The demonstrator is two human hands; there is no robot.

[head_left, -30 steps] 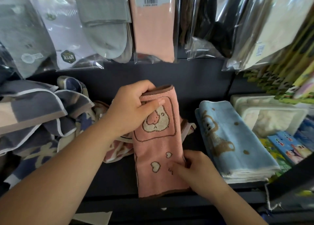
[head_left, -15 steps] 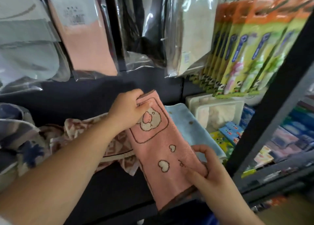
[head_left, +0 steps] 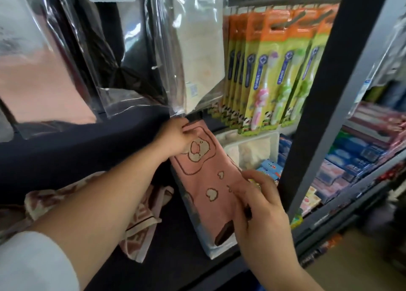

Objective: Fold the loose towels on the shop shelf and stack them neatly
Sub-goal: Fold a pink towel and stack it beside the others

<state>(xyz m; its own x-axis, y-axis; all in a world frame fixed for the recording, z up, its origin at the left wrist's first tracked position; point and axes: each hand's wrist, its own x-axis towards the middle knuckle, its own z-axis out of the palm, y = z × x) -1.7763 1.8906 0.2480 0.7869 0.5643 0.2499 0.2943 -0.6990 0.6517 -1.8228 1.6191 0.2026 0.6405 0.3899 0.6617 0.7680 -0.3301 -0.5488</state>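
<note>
Arms reach from the bottom of the view onto a dark shelf (head_left: 175, 257), the left one stretched out long and nearly straight with a white sleeve (head_left: 33, 262) at its upper end, the right one shorter and bent in from the lower right. A pink towel (head_left: 208, 181), folded into a long strip with a bear picture and small hearts, lies slanted on top of a pale blue towel (head_left: 211, 246) at the right end of the shelf. The left hand (head_left: 178, 137) grips the far end of the pink towel, fingers curled over its edge, knuckles up. The right hand (head_left: 259, 205) holds the towel's right edge close to the near end, thumb on top and fingers bent beside it. A loose brown-and-cream towel (head_left: 140, 220) lies crumpled under the left forearm. Bagged goods (head_left: 197, 49) hang above, with toothbrush packs (head_left: 274, 71) and a white box (head_left: 252, 145) to the right.
</note>
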